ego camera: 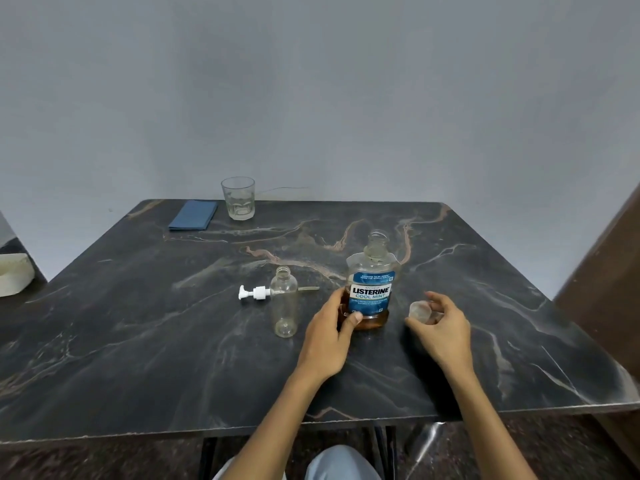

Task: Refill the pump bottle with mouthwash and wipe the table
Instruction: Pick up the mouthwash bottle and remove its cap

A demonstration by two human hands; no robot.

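Both grips closed: left hand (pixel 330 336) clasps uncapped, amber-bottomed mouthwash bottle (pixel 372 282); right hand (pixel 440 323) pinches clear cap (pixel 419 311).

Left hand (pixel 329 336) grips the open mouthwash bottle (pixel 371 289); right hand (pixel 441 323) holds its cap (pixel 420 311).

Glass tumbler (pixel 238 199) stands upright at far edge of your view, clear, looks empty or near empty. Thin wire or crack line (pixel 284 189) runs along grey wall (pixel 311 81) just behind it, to right; you cannot tell which. At left edge, pale whitish object (pixel 14 273) sits on lower dark surface, partly cut off. Brown wooden panel (pixel 609 265) rises at right edge. Below, dark speckled floor (pixel 104 459) and your light trouser knees (pixel 332 462).
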